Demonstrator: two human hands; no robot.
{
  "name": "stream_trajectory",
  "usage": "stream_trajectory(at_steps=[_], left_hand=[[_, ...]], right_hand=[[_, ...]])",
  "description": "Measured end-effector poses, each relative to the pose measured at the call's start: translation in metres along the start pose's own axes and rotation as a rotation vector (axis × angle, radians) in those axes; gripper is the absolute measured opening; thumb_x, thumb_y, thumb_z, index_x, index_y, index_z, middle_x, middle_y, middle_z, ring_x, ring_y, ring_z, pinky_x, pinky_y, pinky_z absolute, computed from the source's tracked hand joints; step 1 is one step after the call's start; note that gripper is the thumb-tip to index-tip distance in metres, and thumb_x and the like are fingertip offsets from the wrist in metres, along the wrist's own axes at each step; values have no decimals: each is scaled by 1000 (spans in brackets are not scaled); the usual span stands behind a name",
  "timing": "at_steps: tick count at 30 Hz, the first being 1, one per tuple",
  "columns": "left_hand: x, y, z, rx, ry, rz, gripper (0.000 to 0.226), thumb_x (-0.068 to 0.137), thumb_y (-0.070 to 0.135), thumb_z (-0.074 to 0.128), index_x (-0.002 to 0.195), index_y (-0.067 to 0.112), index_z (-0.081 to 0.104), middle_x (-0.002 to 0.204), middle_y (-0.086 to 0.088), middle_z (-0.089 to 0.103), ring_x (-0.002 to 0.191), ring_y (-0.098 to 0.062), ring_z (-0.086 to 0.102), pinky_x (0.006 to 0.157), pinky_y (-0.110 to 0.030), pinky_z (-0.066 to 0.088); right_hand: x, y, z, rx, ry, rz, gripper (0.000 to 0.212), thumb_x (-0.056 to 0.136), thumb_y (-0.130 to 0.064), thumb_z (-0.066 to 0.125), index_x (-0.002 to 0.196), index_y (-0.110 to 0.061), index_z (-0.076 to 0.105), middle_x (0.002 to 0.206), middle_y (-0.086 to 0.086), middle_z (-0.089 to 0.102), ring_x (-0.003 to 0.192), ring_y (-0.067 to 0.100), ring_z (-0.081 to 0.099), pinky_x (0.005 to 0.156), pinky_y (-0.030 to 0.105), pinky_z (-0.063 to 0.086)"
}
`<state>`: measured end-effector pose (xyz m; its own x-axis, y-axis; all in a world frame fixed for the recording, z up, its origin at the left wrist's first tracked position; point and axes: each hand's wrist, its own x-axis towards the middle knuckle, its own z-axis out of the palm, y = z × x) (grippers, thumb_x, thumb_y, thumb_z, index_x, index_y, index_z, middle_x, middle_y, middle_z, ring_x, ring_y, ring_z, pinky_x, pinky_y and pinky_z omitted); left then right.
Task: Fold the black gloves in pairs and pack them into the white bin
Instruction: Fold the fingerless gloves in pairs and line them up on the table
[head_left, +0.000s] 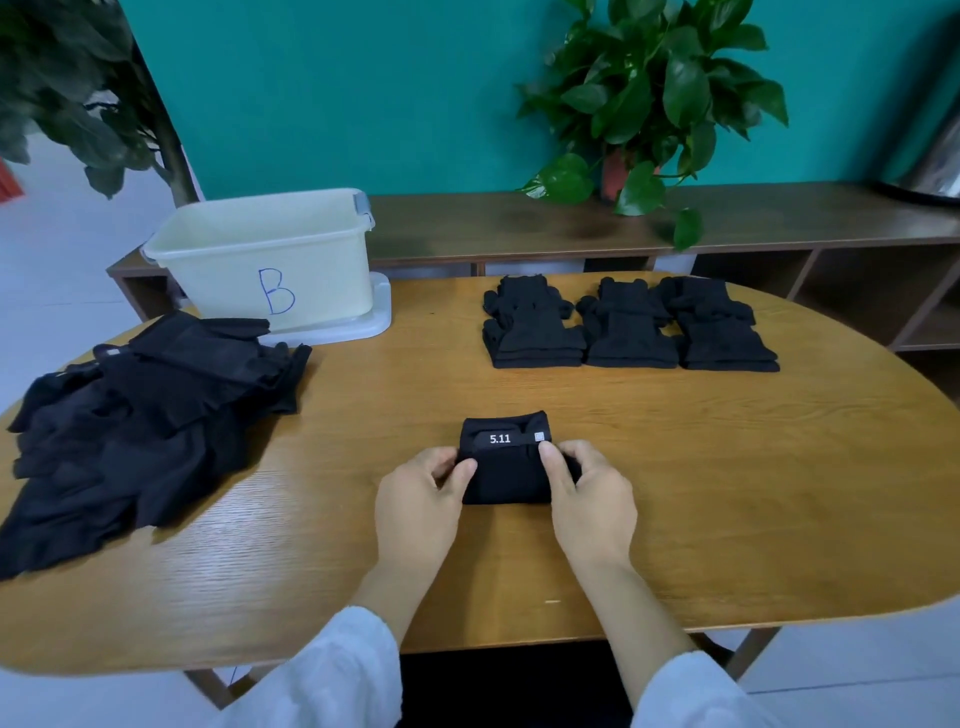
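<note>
A folded pair of black gloves (506, 467) with a "5.11" label lies on the wooden table (727, 493) in front of me. My left hand (421, 509) pinches its left edge and my right hand (587, 499) pinches its right edge, thumbs on top. A loose heap of unfolded black gloves (140, 426) covers the table's left side. Three stacks of folded gloves (631, 327) stand in a row at the far right. The white bin (270, 254), marked with a blue "B", sits at the far left on its lid.
A low wooden shelf (779, 218) runs behind the table along the teal wall, with a potted plant (644, 98) on it. Another plant (67, 88) stands at the far left. Bare tabletop lies between the gloves in my hands and the far stacks.
</note>
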<state>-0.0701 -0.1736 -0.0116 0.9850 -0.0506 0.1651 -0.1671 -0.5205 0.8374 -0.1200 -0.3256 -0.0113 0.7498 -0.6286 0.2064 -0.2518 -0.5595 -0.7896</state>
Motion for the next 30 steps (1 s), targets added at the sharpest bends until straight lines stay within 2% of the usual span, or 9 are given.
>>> stream_trajectory(at_steps=[10,13,16,19,21,23,26,28,30], left_hand=[[5,10,4,164,53,8,22,89,36,67,107,23,65,80,10,70,75,-11,65,71,-30,53],[3,14,0,153,25,16,24,90,37,65,110,24,61,82,13,67,78,-9,65,73,-32,54],[-1,16,-6,107,32,84,29,91,37,64,116,23,60,92,13,66,82,-6,64,77,-32,55],[-8,16,-10,123,75,181,31,93,36,61,120,20,61,103,12,65,81,-4,61,77,-31,53],[-15,16,-11,173,99,239,29,95,33,59,121,20,61,105,14,58,70,-4,57,77,-38,52],[-23,15,-11,188,106,292,26,94,27,60,119,19,63,106,13,57,72,-8,58,77,-41,53],[-38,10,-7,259,61,339,30,93,17,62,122,13,65,118,0,65,104,-21,62,87,-41,53],[-46,12,-5,362,-34,336,36,96,19,58,131,12,60,133,-2,60,122,-24,54,98,-38,48],[-52,16,-2,467,-177,261,45,102,27,43,145,15,44,154,0,38,141,-20,34,111,-31,34]], right_hand=[[9,-6,14,-354,264,-255,28,68,-30,88,66,-15,64,44,-7,50,44,10,34,51,23,31],[8,-10,7,-374,213,-206,23,82,-38,75,80,-17,66,52,-9,46,52,11,41,56,27,34],[9,-19,-10,-394,19,-100,40,95,-54,47,111,-22,64,76,-9,58,76,12,53,69,29,42],[9,-29,-29,-335,-35,-46,53,95,-59,39,127,-22,57,106,-5,66,104,17,58,85,33,46],[7,-34,-37,-346,61,-184,47,96,-51,48,129,-19,58,115,-2,66,113,20,56,89,35,44],[6,-32,-39,-364,108,-505,32,93,-31,61,120,-15,65,114,1,68,111,23,60,89,36,46],[12,-19,-31,-548,-110,-922,35,79,-9,72,113,-14,70,123,7,66,125,28,55,109,43,37],[15,-17,-28,-727,-291,-1010,52,73,-7,75,123,-14,65,136,13,57,137,31,43,117,45,20],[17,-16,-29,-888,-409,-1019,64,86,-8,63,146,-14,42,156,18,30,148,32,18,120,48,3]])
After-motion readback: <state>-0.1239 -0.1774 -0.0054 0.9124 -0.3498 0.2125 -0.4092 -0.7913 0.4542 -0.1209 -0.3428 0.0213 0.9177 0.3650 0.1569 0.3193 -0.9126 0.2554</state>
